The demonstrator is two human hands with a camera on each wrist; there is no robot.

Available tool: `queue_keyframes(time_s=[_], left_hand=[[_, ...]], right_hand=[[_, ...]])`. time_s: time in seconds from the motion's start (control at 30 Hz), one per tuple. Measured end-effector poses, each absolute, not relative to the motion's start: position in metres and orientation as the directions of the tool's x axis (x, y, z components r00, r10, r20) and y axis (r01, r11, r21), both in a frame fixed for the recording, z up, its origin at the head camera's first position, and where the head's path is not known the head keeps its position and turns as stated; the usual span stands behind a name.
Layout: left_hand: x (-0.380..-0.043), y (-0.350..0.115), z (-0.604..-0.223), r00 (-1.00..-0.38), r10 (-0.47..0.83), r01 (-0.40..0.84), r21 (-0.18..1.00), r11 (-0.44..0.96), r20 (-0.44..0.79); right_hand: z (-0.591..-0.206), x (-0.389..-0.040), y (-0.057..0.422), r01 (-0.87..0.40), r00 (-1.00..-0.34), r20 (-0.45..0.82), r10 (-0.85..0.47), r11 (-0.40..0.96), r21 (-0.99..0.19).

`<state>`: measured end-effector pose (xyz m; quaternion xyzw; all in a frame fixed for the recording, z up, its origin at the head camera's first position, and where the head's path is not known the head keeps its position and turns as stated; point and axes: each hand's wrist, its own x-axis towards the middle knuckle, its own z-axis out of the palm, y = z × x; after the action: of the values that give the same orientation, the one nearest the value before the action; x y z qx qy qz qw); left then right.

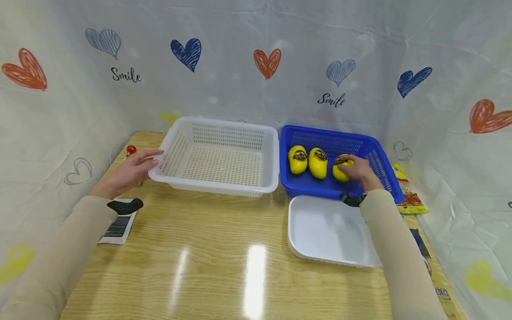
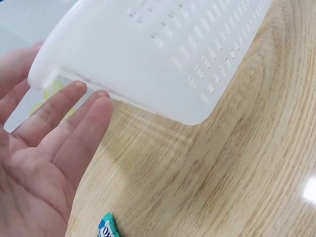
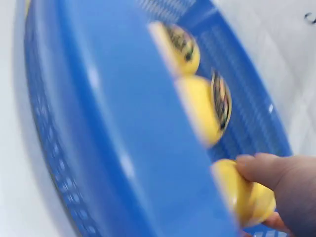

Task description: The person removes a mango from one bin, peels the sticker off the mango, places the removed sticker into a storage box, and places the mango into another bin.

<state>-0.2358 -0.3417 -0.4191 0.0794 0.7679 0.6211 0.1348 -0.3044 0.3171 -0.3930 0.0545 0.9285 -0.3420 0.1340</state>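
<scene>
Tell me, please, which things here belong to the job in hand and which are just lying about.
Seemingly in use: white basket, touched by left hand; yellow fruit, pinched by right hand; two other fruits; blue basket.

Seemingly lying about: white tray; red lollipop; snack packets; small green wrapper; pale packet.

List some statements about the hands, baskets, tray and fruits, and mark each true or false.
1. The right hand grips a fruit in the blue basket. True.
2. The blue basket holds five fruits. False: it holds three.
3. The left hand touches the white basket. True.
4. The tray lies nearer the person than the blue basket. True.
5. In the head view, the white basket is right of the blue one. False: it is left.
</scene>
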Motion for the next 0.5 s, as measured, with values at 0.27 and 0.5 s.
queue_keyframes(time_s=[0.27,0.5], left_hand=[[-0.235,-0.343,-0.420,-0.947,0.283,-0.097,0.974,0.204,-0.154],[-0.235,-0.341,-0.422,-0.951,0.270,-0.094,0.974,0.208,-0.149]], right_hand=[[-0.352,-0.265,0.277,-0.043,-0.993,-0.043,-0.110,0.677,-0.734],[-0.335,-0.186,0.199,-0.240,-0.890,-0.002,-0.457,0.472,-0.848]])
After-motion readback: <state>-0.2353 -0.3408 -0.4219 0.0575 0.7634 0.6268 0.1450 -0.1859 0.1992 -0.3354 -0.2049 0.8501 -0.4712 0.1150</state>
